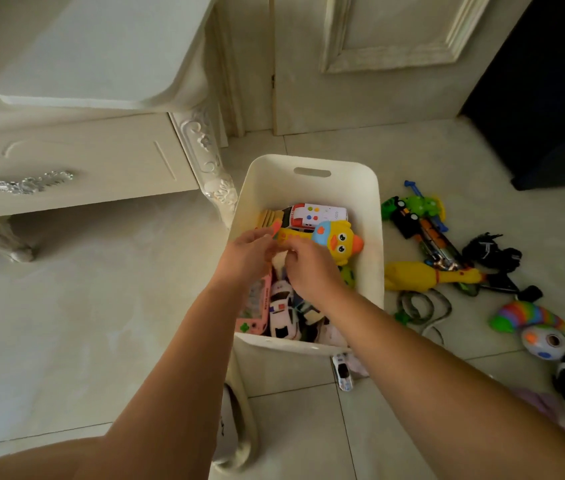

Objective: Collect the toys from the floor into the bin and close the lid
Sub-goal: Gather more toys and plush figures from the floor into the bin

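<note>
Over the white bin (309, 168), left hand (248, 252) fingers pinching an orange-edged flat piece, right hand (305, 265) fingers curled, grip unclear, yellow duck toy (340, 242) beside, rubber chicken (426, 274) on floor right of bin.

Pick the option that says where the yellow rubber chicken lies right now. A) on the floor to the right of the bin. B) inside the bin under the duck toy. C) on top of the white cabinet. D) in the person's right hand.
A: the yellow rubber chicken lies on the floor tiles just outside the right wall of the bin, among other uncollected toys, with neither hand touching it.
</note>
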Demonstrator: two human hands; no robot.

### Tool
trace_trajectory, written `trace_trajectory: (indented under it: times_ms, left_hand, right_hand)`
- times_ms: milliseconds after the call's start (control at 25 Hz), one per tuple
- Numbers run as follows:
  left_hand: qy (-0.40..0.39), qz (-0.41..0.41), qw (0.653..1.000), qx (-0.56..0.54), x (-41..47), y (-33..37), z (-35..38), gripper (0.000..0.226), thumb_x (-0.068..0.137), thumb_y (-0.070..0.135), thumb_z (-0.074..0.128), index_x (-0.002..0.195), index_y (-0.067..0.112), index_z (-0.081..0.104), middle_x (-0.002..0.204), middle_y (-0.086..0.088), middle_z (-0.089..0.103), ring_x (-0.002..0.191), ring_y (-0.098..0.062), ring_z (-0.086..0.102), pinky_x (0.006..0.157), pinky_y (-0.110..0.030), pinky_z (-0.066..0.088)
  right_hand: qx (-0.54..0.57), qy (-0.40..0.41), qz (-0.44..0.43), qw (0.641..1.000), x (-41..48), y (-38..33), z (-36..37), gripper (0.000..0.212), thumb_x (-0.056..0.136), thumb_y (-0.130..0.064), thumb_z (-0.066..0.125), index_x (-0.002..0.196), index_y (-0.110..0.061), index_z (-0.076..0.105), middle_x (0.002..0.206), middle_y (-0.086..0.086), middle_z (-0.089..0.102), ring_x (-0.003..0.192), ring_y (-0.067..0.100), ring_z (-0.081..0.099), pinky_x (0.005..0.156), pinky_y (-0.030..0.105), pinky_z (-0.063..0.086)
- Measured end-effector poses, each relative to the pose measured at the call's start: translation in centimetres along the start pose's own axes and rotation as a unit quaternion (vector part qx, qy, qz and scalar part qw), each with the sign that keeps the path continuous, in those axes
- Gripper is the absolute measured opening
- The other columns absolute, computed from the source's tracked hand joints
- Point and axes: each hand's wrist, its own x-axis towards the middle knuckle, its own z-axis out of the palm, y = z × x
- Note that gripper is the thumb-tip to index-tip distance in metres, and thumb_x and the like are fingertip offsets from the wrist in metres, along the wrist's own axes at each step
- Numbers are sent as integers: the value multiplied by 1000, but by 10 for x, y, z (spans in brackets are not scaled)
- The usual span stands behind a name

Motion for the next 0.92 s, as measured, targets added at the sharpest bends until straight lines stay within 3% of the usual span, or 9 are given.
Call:
trace_trajectory:
  times_ms: [200, 360, 480, 560, 680, 760, 840, 920]
  left_hand:
    - [-100, 30, 993, 53, -32, 12, 72, 26, 99, 21, 48, 121, 16, 61, 98, -1, 68, 88, -19, 63, 87, -36, 50]
    - [-205, 46, 970, 126, -80, -11, 150, 24, 98, 17, 49, 118, 16, 61, 100, -6, 63, 87, -20, 59, 77, -33, 51]
    - [-262, 56, 937, 224, -100, -51, 194, 30, 97, 17, 51, 125, 14, 60, 108, -5, 61, 94, -17, 56, 85, -27, 50]
    - [-281, 53, 902, 323, -93, -84, 205, 36, 98, 17, 48, 134, 12, 52, 124, -9, 58, 101, -15, 53, 83, -18, 42]
    - [-275, 50, 823, 495, -67, -127, 208, 41, 98, 23, 45, 139, 17, 46, 142, -13, 48, 122, -27, 52, 102, -28, 41]
    - [-270, 75, 778, 562, -55, -147, 208, 43, 98, 27, 44, 140, 21, 42, 145, -8, 44, 132, -26, 44, 112, -35, 31]
    - [-263, 111, 763, 580, -51, -157, 212, 50, 97, 29, 47, 145, 24, 34, 146, -3, 41, 134, -24, 39, 110, -35, 26]
    - [-246, 129, 747, 604, -46, -164, 217, 57, 97, 27, 48, 149, 29, 25, 150, -2, 32, 137, -28, 33, 110, -42, 29]
  right_hand:
    - [201, 161, 87, 962, -35, 22, -108, 33, 93, -6, 40, 85, -25, 65, 91, 1, 70, 82, 19, 69, 79, 39, 59]
    - [277, 188, 255, 907, -83, 105, -168, 26, 94, -2, 41, 103, -9, 65, 88, 10, 66, 67, 22, 63, 69, 39, 56]
    - [274, 155, 381, 869, -123, 176, -169, 24, 94, 0, 44, 108, -7, 62, 80, 9, 61, 63, 19, 58, 62, 32, 50]
    - [233, 115, 412, 874, -145, 214, -153, 29, 91, 2, 48, 114, -7, 64, 79, 8, 61, 65, 21, 57, 66, 33, 49]
    - [165, 45, 399, 901, -158, 245, -122, 36, 90, -3, 48, 119, -17, 64, 107, 10, 65, 86, 22, 58, 71, 28, 50]
    - [3, -3, 379, 925, -158, 254, -107, 41, 90, -9, 46, 126, -25, 57, 124, 11, 58, 106, 25, 56, 82, 34, 53]
    - [-229, -82, 345, 906, -157, 262, -100, 43, 90, -19, 52, 132, -25, 46, 130, 11, 48, 122, 31, 45, 96, 44, 46]
    - [-313, -131, 326, 882, -162, 273, -94, 43, 90, -29, 53, 131, -23, 45, 131, 10, 44, 128, 32, 37, 102, 48, 38]
